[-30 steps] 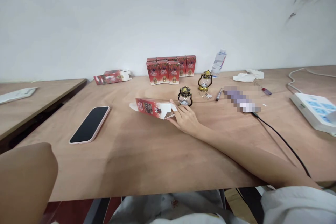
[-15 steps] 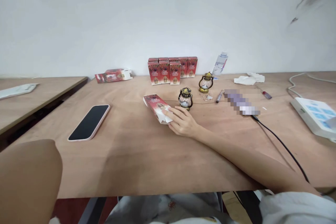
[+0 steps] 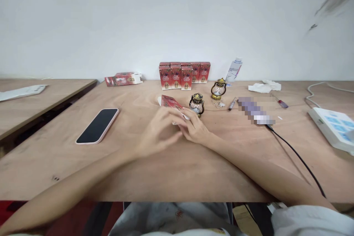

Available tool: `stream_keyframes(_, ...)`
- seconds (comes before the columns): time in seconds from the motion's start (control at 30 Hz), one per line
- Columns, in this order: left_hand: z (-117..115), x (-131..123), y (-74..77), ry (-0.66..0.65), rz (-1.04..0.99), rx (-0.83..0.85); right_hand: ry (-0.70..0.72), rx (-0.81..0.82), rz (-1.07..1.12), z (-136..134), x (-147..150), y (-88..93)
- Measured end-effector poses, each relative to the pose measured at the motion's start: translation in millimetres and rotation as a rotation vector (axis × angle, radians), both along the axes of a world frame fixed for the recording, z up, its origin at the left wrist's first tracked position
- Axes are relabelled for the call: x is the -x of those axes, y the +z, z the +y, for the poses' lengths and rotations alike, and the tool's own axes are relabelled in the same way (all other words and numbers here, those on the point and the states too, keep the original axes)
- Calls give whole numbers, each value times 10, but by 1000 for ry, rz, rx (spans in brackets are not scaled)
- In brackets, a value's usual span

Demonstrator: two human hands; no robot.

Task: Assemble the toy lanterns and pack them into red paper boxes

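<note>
My right hand point(image 3: 195, 128) grips the near end of a red and white cardboard box point(image 3: 170, 101), its fingers on the white flaps. My left hand point(image 3: 162, 129), smeared by motion, is at the same end, thumb and fingers apart, and hides part of the box. Whether it touches the flaps I cannot tell. Just beyond my right fingers a small brass-coloured lantern point(image 3: 197, 104) with a clear globe stands upright. A second lantern point(image 3: 218, 89) stands farther back to the right.
Several red boxes point(image 3: 176, 77) stand against the wall; flattened ones point(image 3: 124, 79) lie left. A phone point(image 3: 97, 126) lies at left. To the right are a bottle point(image 3: 234, 70), a marker-like stick point(image 3: 232, 104), a screwdriver point(image 3: 282, 104), tissue point(image 3: 264, 86), a cabled, blurred-out device point(image 3: 256, 110) and a power strip point(image 3: 332, 127).
My left hand has come in from the left edge to the box's near end. The right hand still holds the box, which has turned slightly. The view has shifted a little.
</note>
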State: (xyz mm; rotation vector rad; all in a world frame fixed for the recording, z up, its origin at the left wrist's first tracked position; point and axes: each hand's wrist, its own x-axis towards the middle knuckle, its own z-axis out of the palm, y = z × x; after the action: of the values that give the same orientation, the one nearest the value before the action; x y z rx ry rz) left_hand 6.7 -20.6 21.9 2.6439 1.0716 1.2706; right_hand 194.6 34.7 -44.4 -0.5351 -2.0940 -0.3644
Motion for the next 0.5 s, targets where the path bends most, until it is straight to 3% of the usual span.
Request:
stream_keyframes(0.07,92,-18,10,-6,4,-55,20,46,-5,-5,-5,5)
stream_keyframes(0.13,190,-44,-70,6,21,-75,69,51,-22,-12,-15,17)
stream_keyframes(0.33,378,-69,-498,71,-79,67,174,94,9,-12,-41,54)
stream_keyframes(0.5,411,-21,-595,53,-226,180,138,152,48,9,-34,43)
